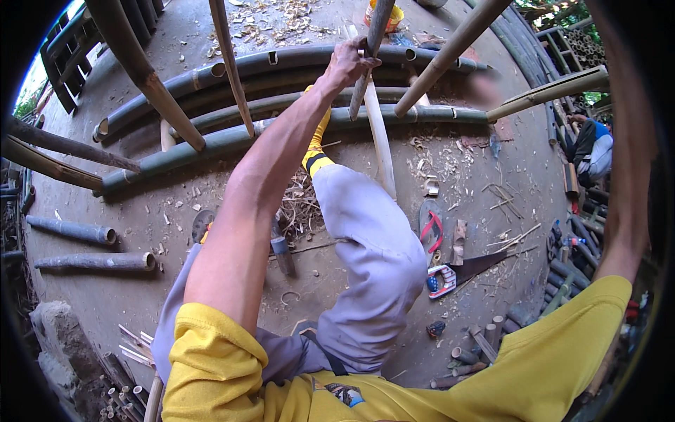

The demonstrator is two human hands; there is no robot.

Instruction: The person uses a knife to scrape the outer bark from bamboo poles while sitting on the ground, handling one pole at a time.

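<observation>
My left hand (348, 65) reaches forward and is closed round an upright bamboo pole (378, 32), whose lower end comes down at the green bamboo rail (429, 114). Just beside that hand, a pale split bamboo strip (380, 148) slants down toward the ground. More bamboo poles (450, 60) stand up from the same rail on both sides. My right arm (626, 162) is raised along the right edge, and its hand lies outside the picture. One of my feet, in a yellow sock (320, 137), is up against the bamboo frame.
A handsaw (478, 273) lies on the ground at right, near a flip-flop (431, 228). Two bamboo pieces (98, 261) and a rock (60, 344) are at left. Shavings (274, 21) litter the ground. Another person (594, 151) sits at far right, among stacked bamboo offcuts.
</observation>
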